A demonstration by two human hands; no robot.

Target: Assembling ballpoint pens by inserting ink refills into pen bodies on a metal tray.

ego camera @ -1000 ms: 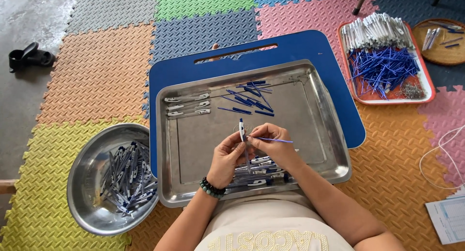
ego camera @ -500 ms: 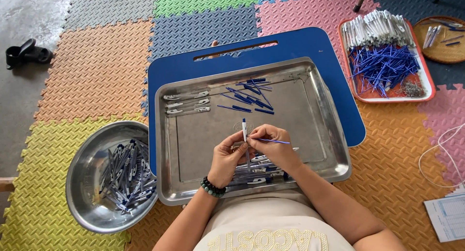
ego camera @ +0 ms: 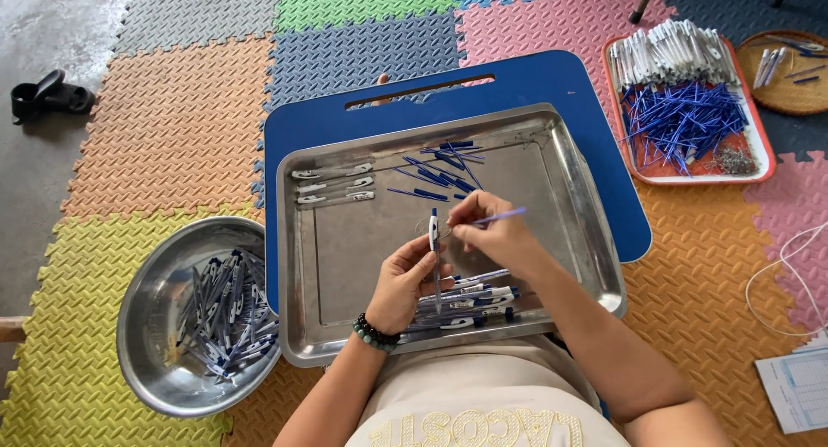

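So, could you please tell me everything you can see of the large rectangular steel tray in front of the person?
The large rectangular steel tray is shiny metal with a raised rim and rounded corners. It lies flat on a blue plastic board. Inside, three white pen barrels lie at its far left, loose blue refills at the far middle, and a row of assembled pens along the near edge. The left hand and right hand work above it.

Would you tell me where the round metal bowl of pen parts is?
In the head view, the round metal bowl sits lower left on the foam mats, beside the steel tray.
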